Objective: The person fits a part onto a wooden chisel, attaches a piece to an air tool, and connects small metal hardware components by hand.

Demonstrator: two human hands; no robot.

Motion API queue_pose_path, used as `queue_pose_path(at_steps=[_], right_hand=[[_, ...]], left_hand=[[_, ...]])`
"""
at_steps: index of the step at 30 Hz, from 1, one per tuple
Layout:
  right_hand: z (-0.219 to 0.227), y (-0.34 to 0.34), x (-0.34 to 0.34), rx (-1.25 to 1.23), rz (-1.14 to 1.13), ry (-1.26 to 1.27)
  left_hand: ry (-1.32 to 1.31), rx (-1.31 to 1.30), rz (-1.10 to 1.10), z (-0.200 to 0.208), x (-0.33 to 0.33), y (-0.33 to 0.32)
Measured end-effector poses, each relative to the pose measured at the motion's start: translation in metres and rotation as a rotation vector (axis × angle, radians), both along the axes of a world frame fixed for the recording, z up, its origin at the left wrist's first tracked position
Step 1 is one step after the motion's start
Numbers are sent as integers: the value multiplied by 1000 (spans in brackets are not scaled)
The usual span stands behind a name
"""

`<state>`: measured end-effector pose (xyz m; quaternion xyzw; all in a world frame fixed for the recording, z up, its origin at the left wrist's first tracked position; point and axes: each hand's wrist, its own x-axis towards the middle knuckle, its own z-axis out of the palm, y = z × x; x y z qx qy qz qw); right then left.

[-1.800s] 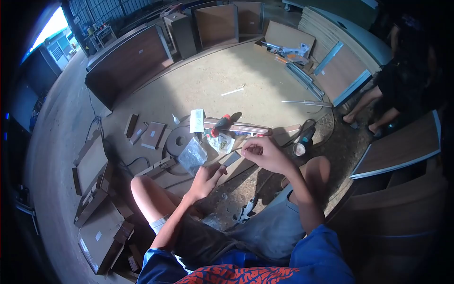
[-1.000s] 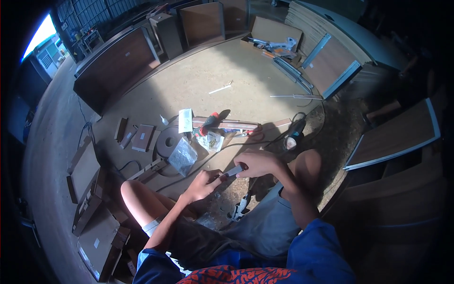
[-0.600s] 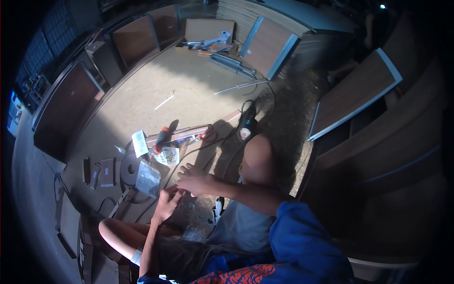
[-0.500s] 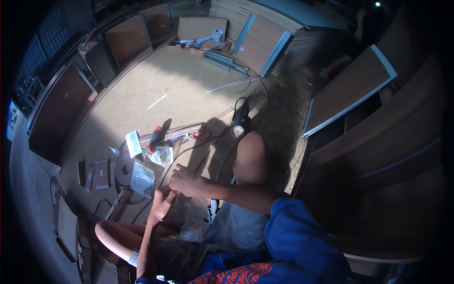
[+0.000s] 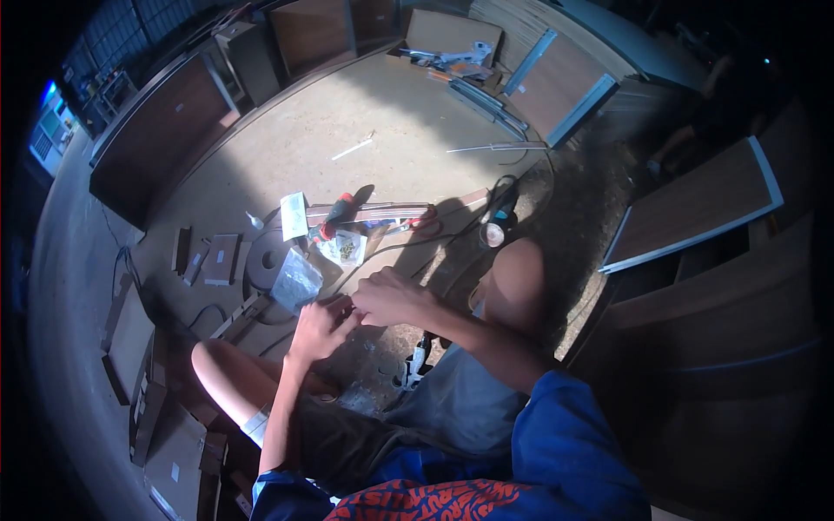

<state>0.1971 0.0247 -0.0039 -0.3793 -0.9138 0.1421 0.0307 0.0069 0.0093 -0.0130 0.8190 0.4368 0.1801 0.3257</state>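
My left hand (image 5: 321, 328) and my right hand (image 5: 389, 297) meet in front of my lap, fingertips close together. The fingers of both are curled in, and whatever they pinch is too small or hidden to make out. Just beyond them lies a clear plastic bag (image 5: 297, 280), beside a dark round roll (image 5: 263, 265). Farther off are an opened packet of small brass-coloured pieces (image 5: 349, 249), a red and dark hand tool (image 5: 333, 219) and a white paper sheet (image 5: 294, 215). A bundle of thin strips (image 5: 391, 213) lies by red-handled scissors (image 5: 424, 220).
A corded power tool (image 5: 497, 227) stands beyond my right knee, its cable crossing the board. Wooden panels (image 5: 165, 130) lean along the left. A white-edged panel (image 5: 704, 204) rests on a cabinet at right. A person (image 5: 725, 104) is at the far right.
My view has swung left, so the scene sits farther right in it. Both hands stay together; the left has turned to show more of its back, and its fingers have shifted.
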Motion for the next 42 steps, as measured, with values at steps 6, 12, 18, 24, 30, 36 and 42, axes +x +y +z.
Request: queue_pose_path(at_steps=[6, 12, 18, 24, 30, 36, 42], right_hand=[[18, 5, -2, -226, -108, 78], [33, 16, -12, -380, -339, 578], [62, 13, -15, -1057, -447, 1248], [70, 15, -5, -1203, -494, 1395], [76, 8, -2, -1290, -473, 1452], [87, 0, 1, -1244, -353, 1424], [82, -2, 1, -1267, -261, 1334]], left_hand=[[166, 477, 127, 17, -12, 6], [-209, 869, 464, 11, -33, 12], [-365, 795, 653, 14, -38, 12], [-256, 607, 581, 21, -30, 6], [-51, 631, 320, 17, -23, 5], [-143, 524, 232, 16, -19, -1], [-519, 433, 303, 14, -13, -1]])
